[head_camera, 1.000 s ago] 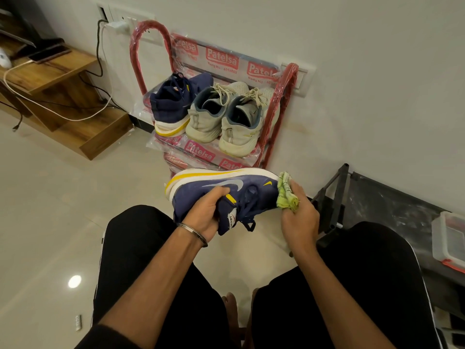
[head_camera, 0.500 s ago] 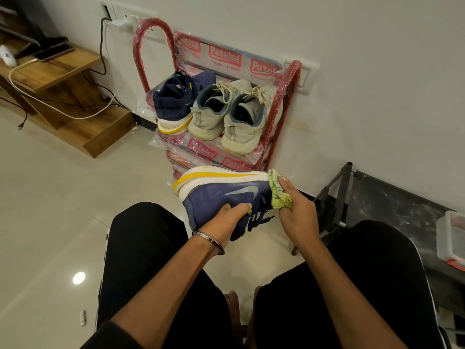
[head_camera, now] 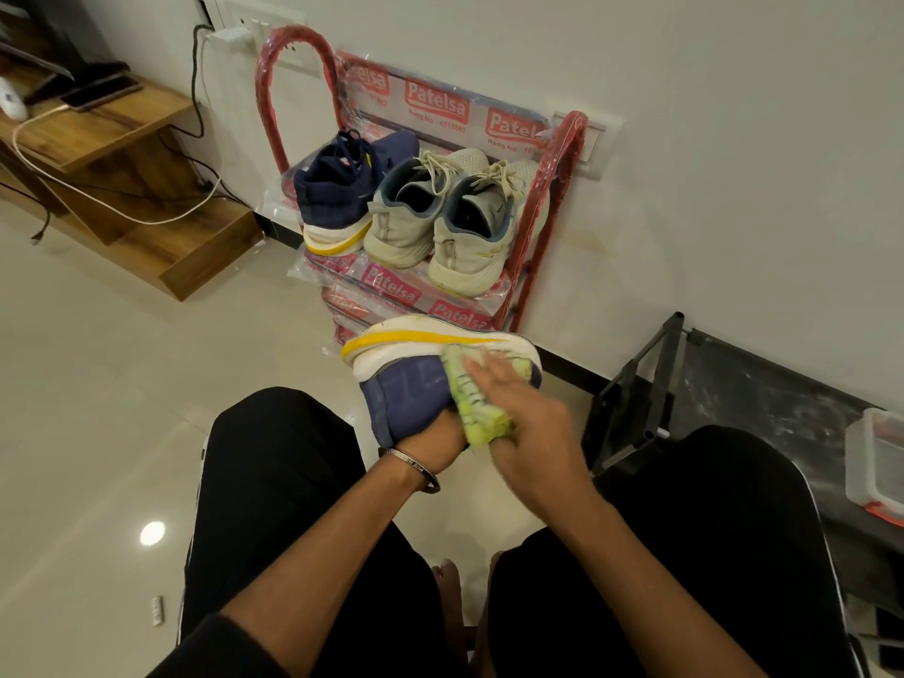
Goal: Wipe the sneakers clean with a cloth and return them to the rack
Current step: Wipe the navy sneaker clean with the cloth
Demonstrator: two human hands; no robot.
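A navy sneaker (head_camera: 411, 389) with a white and yellow sole lies on its side in front of my knees. My left hand (head_camera: 433, 450) grips it from below at the opening, fingers hidden inside or behind it. My right hand (head_camera: 526, 423) presses a crumpled yellow-green cloth (head_camera: 477, 408) against the shoe's side, fingers stretched over the cloth. The red rack (head_camera: 548, 188) stands against the wall beyond. Its top shelf holds the other navy sneaker (head_camera: 337, 198) and a pair of pale grey sneakers (head_camera: 440, 222).
A wooden stepped unit (head_camera: 122, 154) with cables and a phone sits at left. A black metal frame (head_camera: 636, 403) and a clear plastic box with a red rim (head_camera: 875, 462) stand at right. My black-clad knees fill the foreground over pale floor tiles.
My right hand slid the cloth from the shoe's toe onto its side. My left hand shifted lower toward the opening, and the shoe rolled so its sole faces up and away.
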